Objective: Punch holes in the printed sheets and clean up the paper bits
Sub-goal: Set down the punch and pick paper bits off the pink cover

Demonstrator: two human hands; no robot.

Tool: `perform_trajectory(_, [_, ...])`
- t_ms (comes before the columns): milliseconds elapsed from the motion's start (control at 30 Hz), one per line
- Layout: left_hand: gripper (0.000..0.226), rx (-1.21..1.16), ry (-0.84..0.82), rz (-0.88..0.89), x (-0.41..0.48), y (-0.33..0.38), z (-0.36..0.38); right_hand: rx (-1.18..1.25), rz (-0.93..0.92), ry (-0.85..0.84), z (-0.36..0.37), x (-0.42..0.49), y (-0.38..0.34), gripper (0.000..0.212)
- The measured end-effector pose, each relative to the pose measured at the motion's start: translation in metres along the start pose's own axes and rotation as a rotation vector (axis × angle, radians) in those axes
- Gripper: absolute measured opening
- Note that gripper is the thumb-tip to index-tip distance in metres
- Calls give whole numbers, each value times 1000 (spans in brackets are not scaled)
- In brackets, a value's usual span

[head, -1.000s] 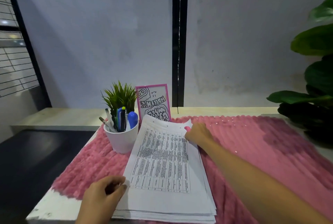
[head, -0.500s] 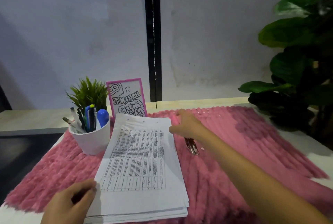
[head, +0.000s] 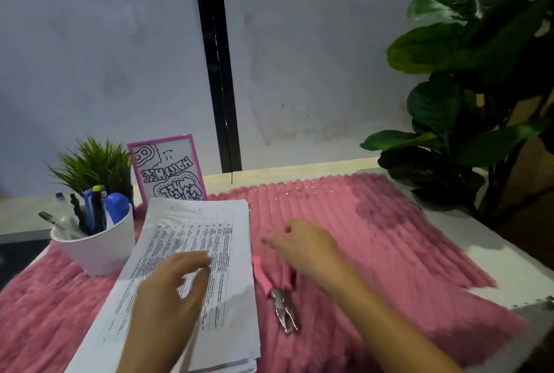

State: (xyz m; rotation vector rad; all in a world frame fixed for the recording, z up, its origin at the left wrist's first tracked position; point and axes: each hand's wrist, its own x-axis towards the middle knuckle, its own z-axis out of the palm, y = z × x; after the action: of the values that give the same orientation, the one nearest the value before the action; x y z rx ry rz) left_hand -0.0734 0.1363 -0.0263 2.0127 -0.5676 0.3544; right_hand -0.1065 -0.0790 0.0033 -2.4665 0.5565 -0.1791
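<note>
- White printed sheets lie nearest in a thick, squared stack, long axis running away from the person, with small holes along the far edge.
- Over them is the left hand, fingers loosely spread and gripping nothing; whether it presses the paper I cannot tell.
- Just right of the stack lies the hole punch, a slim plier shape with its shiny metal head toward the person and its pink handles pointing away.
- Just beyond those handles is the right hand, blurred, fingers relaxed and apparently empty; it is plainly the nearer hand to the punch.
- Under everything lies the pink mat, plush and deeply ribbed, so it will likely trap small scraps.
- Farther off, tiny pale paper bits dot the mat's far edge, beyond the right hand; gathering them probably calls for a forward reach.
</note>
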Motion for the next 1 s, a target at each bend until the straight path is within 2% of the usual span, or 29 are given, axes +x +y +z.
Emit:
perform_trajectory(67, [24, -34, -45, 34, 10, 14, 27, 63, -40, 137, -12, 19, 25, 29])
perform_trajectory(133, [19, -70, -132, -24, 26, 25, 56, 120, -75, 249, -14, 35, 54, 15])
perform_trajectory(233, [17, -14, -255, -76, 60, 27, 100, 201, -101, 272, -4, 45, 84, 22])
perform_trajectory(400, [14, 132, -382, -103, 96, 11, 138, 149, -160, 173, 5, 56, 97, 14])
perform_trajectory(567, [16, 123, -376, -108, 95, -6, 142, 78, -187, 154, 12, 61, 98, 14])
perform_trajectory(767, [14, 112, -372, -83, 94, -4, 143, 77, -194, 204, 13, 63, 98, 5])
perform_trajectory(900, [10, 177, -376, -8, 93, -2, 144, 255, -171, 231, 9, 62, 97, 4])
perform_trajectory(1000, [7, 139, -352, 66, 93, 4, 144, 380, -172, 135, 5, 58, 95, 9])
